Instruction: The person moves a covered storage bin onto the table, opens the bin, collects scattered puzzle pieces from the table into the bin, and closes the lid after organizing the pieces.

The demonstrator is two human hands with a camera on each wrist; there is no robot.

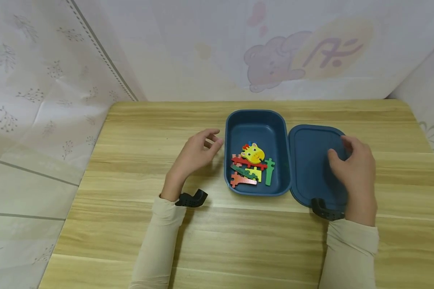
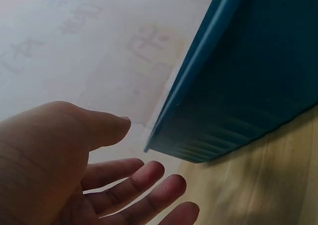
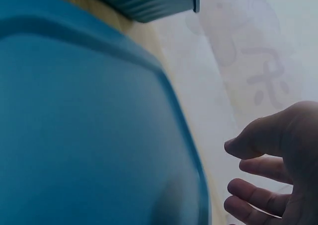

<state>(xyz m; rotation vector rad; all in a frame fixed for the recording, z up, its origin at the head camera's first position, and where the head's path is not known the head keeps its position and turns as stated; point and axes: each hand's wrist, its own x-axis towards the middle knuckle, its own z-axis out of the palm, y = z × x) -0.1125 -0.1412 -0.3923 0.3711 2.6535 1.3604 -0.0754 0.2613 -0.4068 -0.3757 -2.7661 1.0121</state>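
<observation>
A dark blue box (image 1: 254, 130) without its cover holds several wooden puzzle pieces. Among them are a yellow giraffe head (image 1: 254, 154), a red strip (image 1: 243, 161), a green piece (image 1: 269, 172), a dark green piece (image 1: 241, 171) and an orange-pink piece (image 1: 243, 180). My left hand (image 1: 199, 150) is just left of the box, its fingers loosely bent and holding nothing. In the left wrist view, a gap shows between that hand and the box wall (image 2: 248, 81). The matching lid (image 1: 306, 160) lies right of the box. Above the lid's right side hovers my right hand (image 1: 357, 164), relaxed and holding nothing.
Everything stands on a light wood-grain table (image 1: 137, 160). Behind it rises a pale wall covering (image 1: 188, 48) with a printed bear. Black wrist mounts (image 1: 191, 199) are strapped at both wrists, one of them over the lid's near edge.
</observation>
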